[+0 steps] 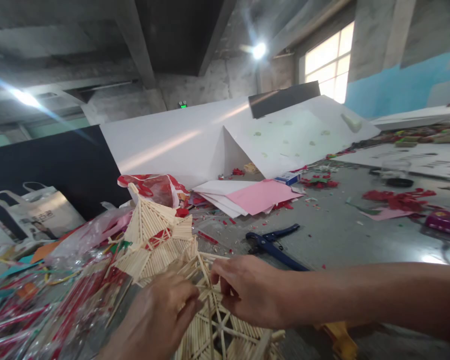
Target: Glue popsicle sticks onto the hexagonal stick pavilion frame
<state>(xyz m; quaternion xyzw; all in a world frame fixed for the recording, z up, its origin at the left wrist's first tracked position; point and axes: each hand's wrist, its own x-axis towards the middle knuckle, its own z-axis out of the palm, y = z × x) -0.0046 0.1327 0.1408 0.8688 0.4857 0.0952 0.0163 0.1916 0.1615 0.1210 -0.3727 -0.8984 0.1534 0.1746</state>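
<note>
A model built of pale wooden sticks (pixel 221 327) stands low in front of me, with sticks crossing in a star pattern on its near part. My left hand (pixel 161 312) is at the model's left side, its fingers curled and pinched at a thin wooden stick. From the right, my right hand (pixel 253 287) reaches in with bent fingers, closed at the same crossing of sticks. The fingertips of both hands are close together, and what lies between them is partly hidden. Behind them rises a peaked, roof-like section of sticks (pixel 150 220).
Blue cutting pliers (pixel 273 245) lie beyond my right hand. Plastic-wrapped red sticks (pixel 67 300) crowd the left side. Pink paper (pixel 262 195) and white sheets lie farther back, beside a red plastic bag (pixel 153 187). A yellow tool (pixel 339 340) sits under my right forearm.
</note>
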